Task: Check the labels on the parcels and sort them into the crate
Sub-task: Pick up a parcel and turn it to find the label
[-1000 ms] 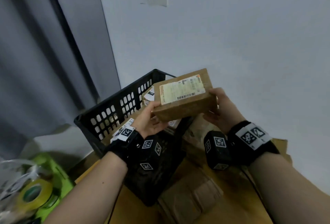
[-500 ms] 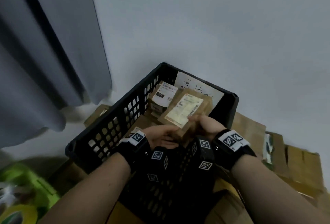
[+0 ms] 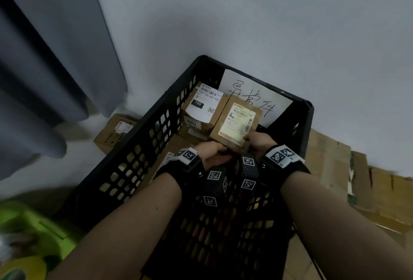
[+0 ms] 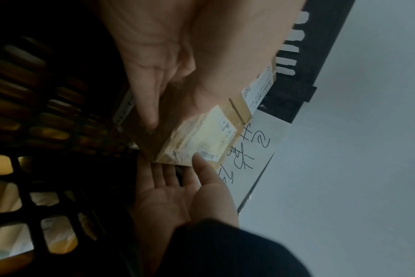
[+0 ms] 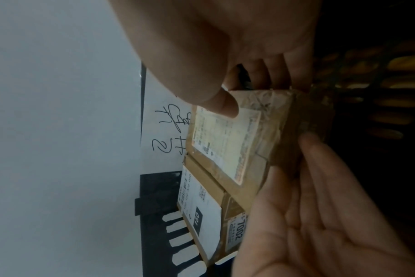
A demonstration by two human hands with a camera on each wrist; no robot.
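A brown parcel (image 3: 237,121) with a yellowish label lies at the far end of the black crate (image 3: 308,119), close beside a parcel with a white "150" label (image 3: 201,105). My right hand (image 3: 259,141) pinches the brown parcel (image 5: 228,146): its thumb lies on the label and its fingers reach under it, as the left wrist view shows (image 4: 178,196). My left hand (image 3: 212,152) rests straight fingers (image 4: 149,112) against the parcel's near side. A handwritten white sheet (image 3: 252,92) leans on the crate's far wall behind both parcels.
A small carton (image 3: 116,132) sits on the floor left of the crate, below a grey curtain (image 3: 44,56). Flattened cardboard (image 3: 335,168) lies to the right along the white wall. A green object (image 3: 26,230) is at the bottom left.
A second ago both hands held the parcel up with its label facing me. It has since gone down and forward into the crate, beside the "150" parcel.
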